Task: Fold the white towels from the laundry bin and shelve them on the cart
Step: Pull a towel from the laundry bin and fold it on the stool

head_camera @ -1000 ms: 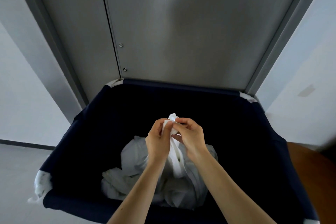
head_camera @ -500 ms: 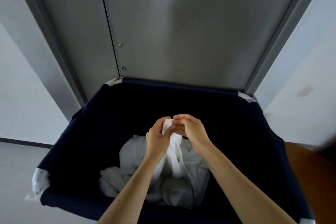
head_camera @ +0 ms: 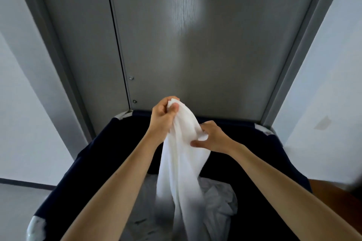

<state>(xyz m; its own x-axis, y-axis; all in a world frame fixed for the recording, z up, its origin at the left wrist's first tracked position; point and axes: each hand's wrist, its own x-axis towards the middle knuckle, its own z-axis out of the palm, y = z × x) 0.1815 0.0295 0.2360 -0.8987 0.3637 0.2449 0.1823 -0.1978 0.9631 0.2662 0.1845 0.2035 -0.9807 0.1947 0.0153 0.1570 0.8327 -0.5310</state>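
Note:
A white towel [head_camera: 182, 164] hangs in a long bunch above the dark navy laundry bin [head_camera: 109, 152]. My left hand [head_camera: 163, 119] grips its top end, raised above the bin's far rim. My right hand [head_camera: 212, 139] pinches the towel's edge a little lower and to the right. The towel's lower end trails down into the bin and looks blurred. More crumpled white towels [head_camera: 217, 201] lie at the bottom of the bin. The cart is not in view.
A grey metal door [head_camera: 195, 45] with a frame stands right behind the bin. White walls flank it on both sides. A brown wooden surface [head_camera: 337, 199] shows at the right edge. Grey floor [head_camera: 17, 207] lies to the left.
Both hands have risen from inside the bin, pulling the towel up with them. My left hand is now higher than my right, and the hands have moved apart along the towel.

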